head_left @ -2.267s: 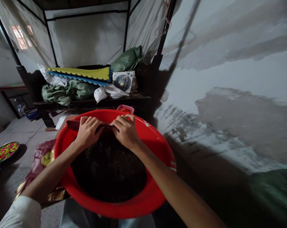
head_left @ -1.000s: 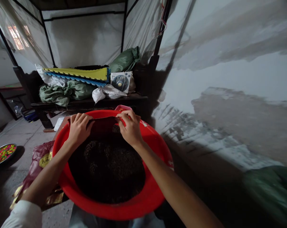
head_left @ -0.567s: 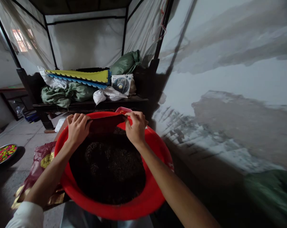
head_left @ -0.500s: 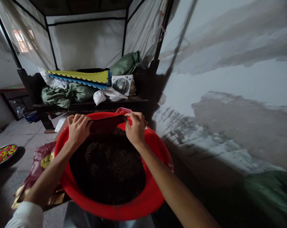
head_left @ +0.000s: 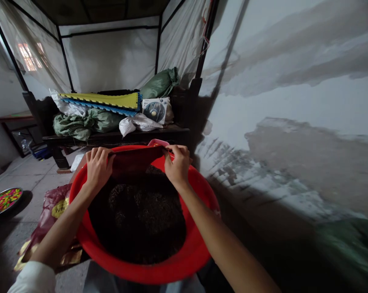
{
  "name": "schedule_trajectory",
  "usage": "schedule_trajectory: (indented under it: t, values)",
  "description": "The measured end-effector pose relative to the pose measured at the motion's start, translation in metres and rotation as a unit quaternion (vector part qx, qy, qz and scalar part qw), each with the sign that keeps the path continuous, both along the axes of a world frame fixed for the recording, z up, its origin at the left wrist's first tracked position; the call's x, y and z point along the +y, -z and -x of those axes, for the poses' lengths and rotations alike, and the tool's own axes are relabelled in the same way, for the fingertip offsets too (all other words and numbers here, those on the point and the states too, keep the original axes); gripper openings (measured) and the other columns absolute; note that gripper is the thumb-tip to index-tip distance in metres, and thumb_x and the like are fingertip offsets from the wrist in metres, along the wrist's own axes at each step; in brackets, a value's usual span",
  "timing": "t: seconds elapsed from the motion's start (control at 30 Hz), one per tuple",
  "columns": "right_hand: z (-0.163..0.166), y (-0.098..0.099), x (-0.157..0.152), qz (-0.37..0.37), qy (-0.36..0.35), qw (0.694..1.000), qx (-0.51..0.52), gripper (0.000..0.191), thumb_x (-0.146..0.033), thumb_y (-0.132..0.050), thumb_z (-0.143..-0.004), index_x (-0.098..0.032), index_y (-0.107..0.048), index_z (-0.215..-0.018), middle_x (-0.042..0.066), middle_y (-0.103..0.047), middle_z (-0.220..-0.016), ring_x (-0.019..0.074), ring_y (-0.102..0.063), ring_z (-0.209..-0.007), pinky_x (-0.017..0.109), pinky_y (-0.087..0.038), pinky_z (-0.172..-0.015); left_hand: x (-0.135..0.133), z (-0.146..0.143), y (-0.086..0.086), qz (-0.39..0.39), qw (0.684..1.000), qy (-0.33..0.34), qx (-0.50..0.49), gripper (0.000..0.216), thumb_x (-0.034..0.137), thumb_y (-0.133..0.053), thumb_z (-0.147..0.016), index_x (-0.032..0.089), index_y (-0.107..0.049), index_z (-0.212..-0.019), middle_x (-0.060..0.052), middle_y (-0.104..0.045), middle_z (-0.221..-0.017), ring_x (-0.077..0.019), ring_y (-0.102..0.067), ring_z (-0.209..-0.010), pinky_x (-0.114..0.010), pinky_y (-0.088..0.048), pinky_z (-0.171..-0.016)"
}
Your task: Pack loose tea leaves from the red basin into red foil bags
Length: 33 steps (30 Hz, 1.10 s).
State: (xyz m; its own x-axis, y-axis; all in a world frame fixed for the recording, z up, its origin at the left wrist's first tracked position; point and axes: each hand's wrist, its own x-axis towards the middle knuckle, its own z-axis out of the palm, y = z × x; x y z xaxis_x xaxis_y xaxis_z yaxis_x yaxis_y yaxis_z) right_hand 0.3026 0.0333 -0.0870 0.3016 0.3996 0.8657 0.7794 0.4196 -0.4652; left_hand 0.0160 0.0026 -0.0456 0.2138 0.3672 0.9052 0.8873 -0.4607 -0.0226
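A large red plastic tub [head_left: 199,244] stands in front of me, with dark, loose, granular material [head_left: 153,211] inside it. Over its far side, a thin dark reddish sheet [head_left: 138,158] is stretched upright between my hands. My left hand [head_left: 97,169] pinches the left end of the sheet's top edge, fingers curled over it. The right end is gripped between thumb and fingers of my right hand [head_left: 177,165]. The sheet's lower part fades into the shadow in the tub, so I cannot tell whether it is a bag or a flat piece.
A maroon bag [head_left: 51,207] lies left of the tub, and a metal tray of colourful small pieces [head_left: 5,201] sits on the floor. Behind stands a dark wooden bed [head_left: 116,138] with sacks, foam mats [head_left: 101,101] and a box fan [head_left: 155,110]. A stained wall [head_left: 281,142] rises at right.
My hands have moved slightly apart, the left leftward and the right rightward. The top edge of the sheet between them is pulled straighter and longer.
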Motion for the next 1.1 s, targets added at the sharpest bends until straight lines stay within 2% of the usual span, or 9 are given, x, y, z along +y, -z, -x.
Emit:
schedule_trajectory:
  t: [0.27,0.53,0.87,1.1]
  values:
    - [-0.005,0.002,0.003,0.012,-0.026,0.999,0.017,0.022,-0.034,-0.055,-0.101,-0.022,-0.072,-0.106,0.014,-0.066,-0.109,0.0296,-0.06,-0.105,0.047,-0.048,-0.094,-0.004,-0.003,-0.003,-0.008,0.998,0.063,-0.018,0.016,0.03,-0.059,-0.105,0.023,-0.068,-0.095,-0.004,-0.075,-0.096,-0.023,-0.062,-0.094,-0.041,-0.042,-0.089]
    - [-0.008,0.006,0.007,0.003,-0.003,1.0,0.003,0.023,-0.034,-0.053,-0.102,-0.022,-0.073,-0.107,0.013,-0.067,-0.11,0.029,-0.06,-0.103,0.045,-0.049,-0.09,0.006,0.003,0.0,-0.004,0.996,0.055,-0.073,0.02,0.039,-0.063,-0.102,0.022,-0.068,-0.092,-0.005,-0.074,-0.092,-0.0223,-0.063,-0.088,-0.039,-0.048,-0.086]
    - [-0.013,0.007,0.011,0.021,-0.04,0.999,0.02,0.019,-0.032,-0.058,-0.101,-0.021,-0.072,-0.108,0.013,-0.066,-0.108,0.0287,-0.061,-0.105,0.046,-0.05,-0.095,0.003,-0.001,0.0,-0.027,0.989,0.126,-0.071,0.009,0.028,-0.061,-0.102,0.021,-0.063,-0.095,-0.005,-0.071,-0.093,-0.0206,-0.062,-0.09,-0.038,-0.053,-0.085]
    - [-0.014,0.009,0.014,0.004,-0.054,0.998,0.021,0.02,-0.033,-0.058,-0.101,-0.02,-0.072,-0.108,0.014,-0.064,-0.105,0.0276,-0.061,-0.101,0.046,-0.052,-0.094,0.001,-0.002,0.0,-0.003,0.993,0.099,-0.057,0.009,0.027,-0.056,-0.102,0.021,-0.06,-0.097,-0.007,-0.069,-0.095,-0.0227,-0.061,-0.094,-0.04,-0.052,-0.087]
